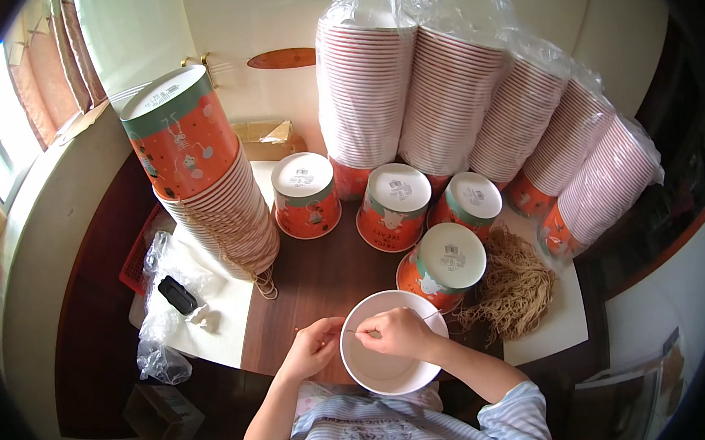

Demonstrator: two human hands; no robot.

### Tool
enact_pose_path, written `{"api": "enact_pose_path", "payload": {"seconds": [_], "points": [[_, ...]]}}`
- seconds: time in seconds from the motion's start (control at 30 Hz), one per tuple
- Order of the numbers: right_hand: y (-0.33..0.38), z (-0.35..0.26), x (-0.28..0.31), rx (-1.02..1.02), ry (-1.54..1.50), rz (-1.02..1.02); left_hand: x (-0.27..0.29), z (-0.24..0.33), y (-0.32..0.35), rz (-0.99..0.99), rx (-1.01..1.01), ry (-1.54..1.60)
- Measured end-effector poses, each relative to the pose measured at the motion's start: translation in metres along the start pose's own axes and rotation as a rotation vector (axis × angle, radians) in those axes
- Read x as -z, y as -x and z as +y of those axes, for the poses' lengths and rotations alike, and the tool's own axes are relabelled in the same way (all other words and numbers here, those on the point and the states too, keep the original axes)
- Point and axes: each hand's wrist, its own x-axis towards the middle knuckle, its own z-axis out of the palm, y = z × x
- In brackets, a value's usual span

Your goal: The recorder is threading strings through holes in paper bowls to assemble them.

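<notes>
A white-lined paper bucket [390,376] stands mouth up in front of me at the table's near edge. My right hand [397,334] reaches over its mouth, thumb and fingers pinched on a thin cord near the left rim. Part of that cord shows at the right rim, beside the hand. Against the bucket's left outer wall is my left hand [316,349], its fingers curled. What those fingers hold, if anything, is too small to make out. A loose heap of tan cord [514,286] lies to the right of the bucket.
Several orange-and-green paper buckets [451,260] stand upside down on the brown table [292,285]. Tall plastic-wrapped stacks [368,96] rise behind them. At left are a cord-draped bucket stack [225,208], a black tray-like object [178,295] and crumpled plastic [159,348]. A cardboard box [163,415] sits below.
</notes>
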Motion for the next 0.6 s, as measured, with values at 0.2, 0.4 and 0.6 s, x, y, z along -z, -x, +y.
{"api": "enact_pose_path", "payload": {"seconds": [0.2, 0.4, 0.6], "points": [[0.000, 0.001, -0.001, 0.021, -0.042, 0.009, 0.001, 0.003, 0.001, 0.025, -0.061, -0.087], [0.001, 0.003, -0.002, -0.002, -0.014, -0.003, -0.001, 0.007, 0.001, 0.091, -0.073, -0.218], [-0.001, 0.004, -0.003, -0.018, 0.033, -0.018, -0.003, 0.013, 0.000, 0.165, -0.179, -0.474]]}}
